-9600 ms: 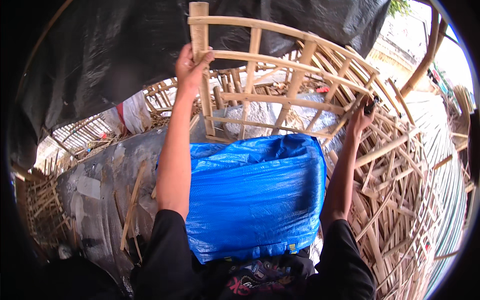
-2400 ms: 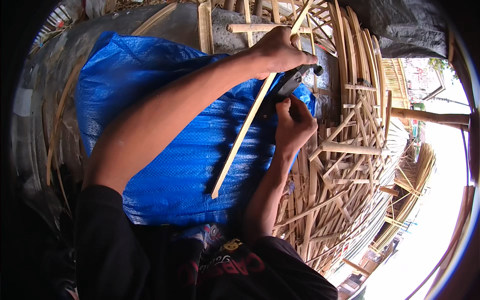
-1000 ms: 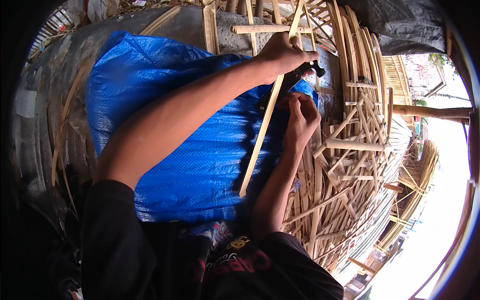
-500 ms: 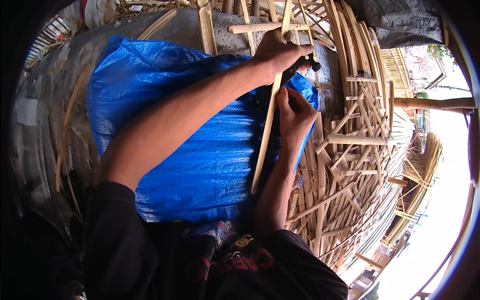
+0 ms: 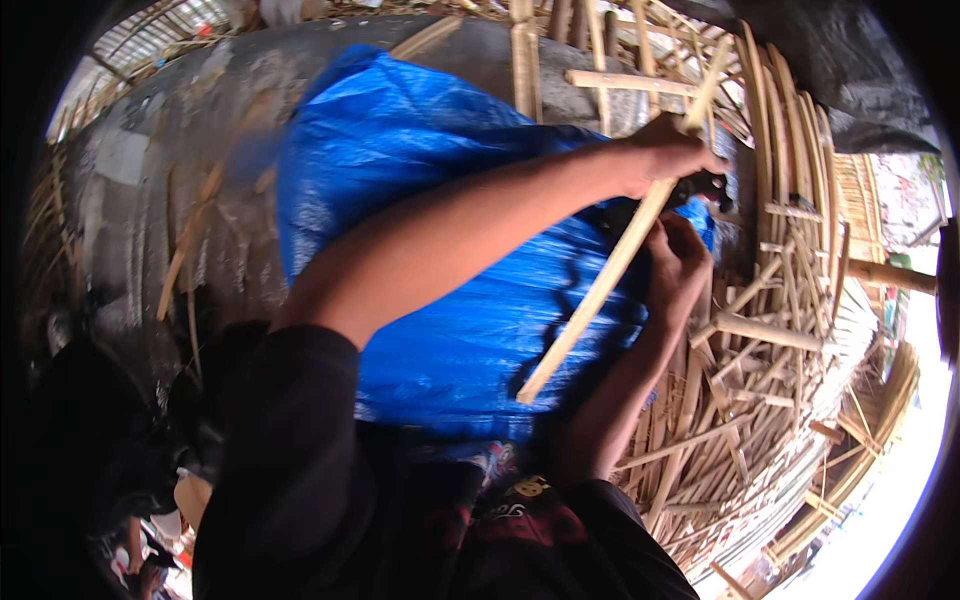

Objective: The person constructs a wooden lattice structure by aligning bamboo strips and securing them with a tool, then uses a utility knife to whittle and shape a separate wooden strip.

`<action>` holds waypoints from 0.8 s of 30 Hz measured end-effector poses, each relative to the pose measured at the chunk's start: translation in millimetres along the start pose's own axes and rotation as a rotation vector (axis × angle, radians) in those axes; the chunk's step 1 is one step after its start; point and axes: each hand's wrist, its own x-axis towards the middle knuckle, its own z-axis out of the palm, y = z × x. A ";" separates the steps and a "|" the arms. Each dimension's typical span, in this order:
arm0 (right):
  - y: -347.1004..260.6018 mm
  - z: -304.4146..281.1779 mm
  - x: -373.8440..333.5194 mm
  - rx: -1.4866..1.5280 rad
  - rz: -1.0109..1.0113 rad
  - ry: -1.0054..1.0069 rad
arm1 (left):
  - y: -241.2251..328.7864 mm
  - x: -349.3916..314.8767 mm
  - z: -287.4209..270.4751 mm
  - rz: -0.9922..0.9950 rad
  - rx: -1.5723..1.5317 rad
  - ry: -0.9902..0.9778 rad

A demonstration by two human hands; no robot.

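- Head view, and the work is at the upper right of the lap: the left hand (image 5: 665, 160) is clamped on a pale bamboo strip (image 5: 600, 285), knuckles up, fingers closed around it.
- And look at that strip! It slants from the bamboo framework at the top, through the fist, down to a squared lower end over the blue woven sheet (image 5: 340, 140).
- Right by the left thumb there's a black tool (image 5: 712, 188), poking out past the fist; most of it is hidden, so its exact kind can't be told.
- Here's the right hand (image 5: 682, 258), just below the left one and just beside the strip, thumb and fingers curled in together; whether anything is pinched between them, I cannot tell.
- The blue sheet is spread over the person's lap, creased, with dark shadows beneath the hands.
- Up top, a bamboo post (image 5: 524, 60) stands near a short crosspiece (image 5: 630, 82), beyond the sheet's far edge.
- Out to the right, what a tangle: a heap of bamboo pieces (image 5: 745, 400), close by the right forearm, with a black tarp (image 5: 890, 110) above it.
- Down at the lower left, part of another person (image 5: 135, 545) shows, small and dim.
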 end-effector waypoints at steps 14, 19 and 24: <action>11.6 6.3 7.6 0.180 -0.037 0.014 | 6.4 5.5 0.0 0.096 -0.382 -0.001; 2.2 18.8 1.7 0.382 -0.108 0.150 | 9.4 13.7 -13.6 0.061 -0.257 -0.095; -11.1 17.6 1.1 0.549 -0.138 0.252 | 40.9 -14.3 -6.4 0.004 -0.072 -0.345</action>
